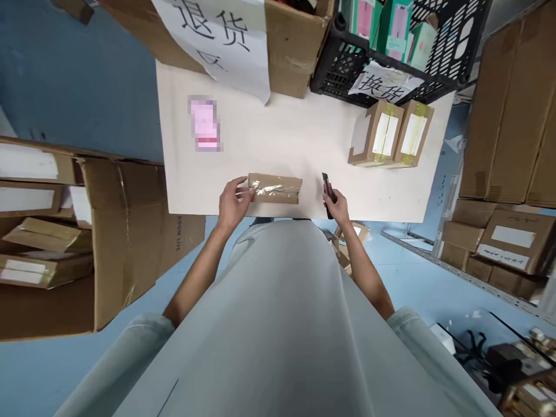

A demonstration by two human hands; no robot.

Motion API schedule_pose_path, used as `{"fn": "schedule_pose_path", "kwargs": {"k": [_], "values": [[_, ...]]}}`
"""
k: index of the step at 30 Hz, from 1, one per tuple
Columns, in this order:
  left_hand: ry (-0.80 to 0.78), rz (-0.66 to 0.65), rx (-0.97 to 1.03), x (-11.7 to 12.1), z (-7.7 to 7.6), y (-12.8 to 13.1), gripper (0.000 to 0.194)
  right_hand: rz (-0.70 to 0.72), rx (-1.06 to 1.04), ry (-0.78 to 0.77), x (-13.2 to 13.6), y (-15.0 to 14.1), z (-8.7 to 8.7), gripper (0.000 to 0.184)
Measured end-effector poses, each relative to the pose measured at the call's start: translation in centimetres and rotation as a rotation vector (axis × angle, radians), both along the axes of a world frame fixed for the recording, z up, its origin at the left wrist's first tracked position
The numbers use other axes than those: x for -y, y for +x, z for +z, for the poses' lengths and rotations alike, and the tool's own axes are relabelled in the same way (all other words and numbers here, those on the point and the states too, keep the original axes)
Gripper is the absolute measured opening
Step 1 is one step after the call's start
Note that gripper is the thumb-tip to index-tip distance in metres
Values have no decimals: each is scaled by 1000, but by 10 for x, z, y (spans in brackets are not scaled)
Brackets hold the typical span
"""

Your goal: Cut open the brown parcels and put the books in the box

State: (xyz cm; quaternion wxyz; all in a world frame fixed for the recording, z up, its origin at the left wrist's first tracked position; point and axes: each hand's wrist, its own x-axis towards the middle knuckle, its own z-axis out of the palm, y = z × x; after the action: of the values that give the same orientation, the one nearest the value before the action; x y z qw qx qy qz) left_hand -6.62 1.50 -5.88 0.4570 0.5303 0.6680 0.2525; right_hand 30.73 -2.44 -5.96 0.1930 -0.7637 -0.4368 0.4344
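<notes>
Pale grey-blue shirt [278,318] fills the foreground, cut off at the bottom and hiding part of the floor. Beyond it spreads a white surface [278,133]. At left stands an open carton [125,231], cropped by the picture's edge; at the back, a carton with a paper sign [291,52] and a black crate [334,63] both run out of view at the top. Two brown boxes [367,139] stand side by side near the crate. A pink item [204,124] is pixelated beyond recognition. Near the surface's front edge lies a brown parcel [278,189], its long axis running left to right — across the body — with its ragged end rightward. The left hand's [233,202] fingers touch its left end; whether they grip it, I cannot tell. The right hand's [339,207] fingers are wrapped around a box cutter [328,188], pointing away and slightly left — its blade hard to make out.
</notes>
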Motion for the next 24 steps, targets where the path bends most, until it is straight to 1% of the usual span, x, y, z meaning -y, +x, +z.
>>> {"fn": "schedule_pose_path", "kwargs": {"k": [3,6,8,12,15,17,20,24], "values": [[18,-73,50,-4,-3,-8,42,27,-48,9,-9,-33,25,62],[16,-153,74,-8,-8,-14,37,118,6,35,-17,-57,50,70],[15,-196,95,-12,-13,-16,36,229,55,41,-21,-71,65,69],[-4,-225,119,-17,-24,-18,37,525,195,22,-31,-100,91,55],[-6,-223,144,-18,-31,-17,38,728,355,-22,-38,-124,102,48],[-1,-216,161,-17,-35,-16,39,821,460,-73,-42,-138,105,49],[6,-201,180,-16,-39,-15,40,923,587,-130,-49,-156,109,53],[2,-173,202,-16,-42,-12,41,1019,687,-164,-57,-173,111,54]]}}
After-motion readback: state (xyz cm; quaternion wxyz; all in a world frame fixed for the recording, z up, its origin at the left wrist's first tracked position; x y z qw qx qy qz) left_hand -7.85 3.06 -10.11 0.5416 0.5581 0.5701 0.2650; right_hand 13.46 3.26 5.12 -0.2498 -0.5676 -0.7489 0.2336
